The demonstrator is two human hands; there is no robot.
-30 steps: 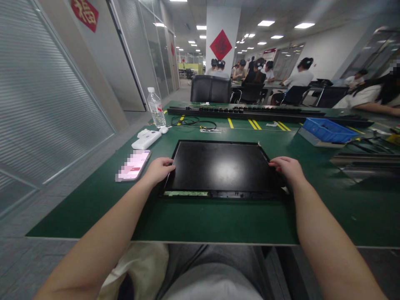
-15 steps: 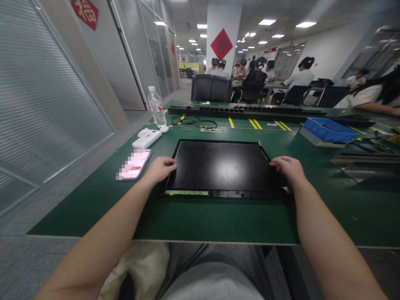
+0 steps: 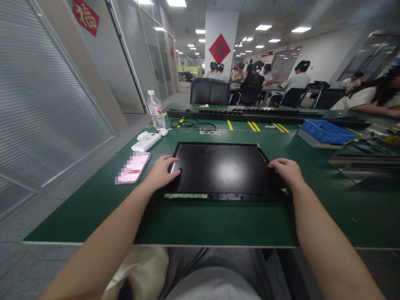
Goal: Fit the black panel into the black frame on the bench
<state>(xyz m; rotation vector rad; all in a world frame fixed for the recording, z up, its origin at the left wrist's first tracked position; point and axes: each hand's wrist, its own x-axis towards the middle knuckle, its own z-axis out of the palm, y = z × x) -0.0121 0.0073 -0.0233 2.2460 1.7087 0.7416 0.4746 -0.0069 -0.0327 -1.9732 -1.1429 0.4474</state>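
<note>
A black display panel [image 3: 215, 168] lies flat on the green table, its glossy face up and reflecting a bright light. A green circuit strip [image 3: 186, 196] shows along its near edge, on the left half. At the panel's left edge is my left hand [image 3: 162, 171], thumb and fingers spread apart over the border; it grips nothing. My right hand [image 3: 287, 170] pinches the panel's right edge between thumb and fingers. A small pale tab [image 3: 285, 191] sticks out by the near right corner.
Left of the panel are a phone [image 3: 133, 167], a white device [image 3: 146, 142] and a water bottle [image 3: 156, 110]. Black cables [image 3: 190, 123] and long black bars [image 3: 265, 114] lie beyond it. A blue tray [image 3: 326, 131] stands at right. Several people sit farther back.
My left hand's thumb and fingers have spread apart and shifted slightly inward over the panel's left edge. My right hand stays at the right edge. The camera view has tilted slightly.
</note>
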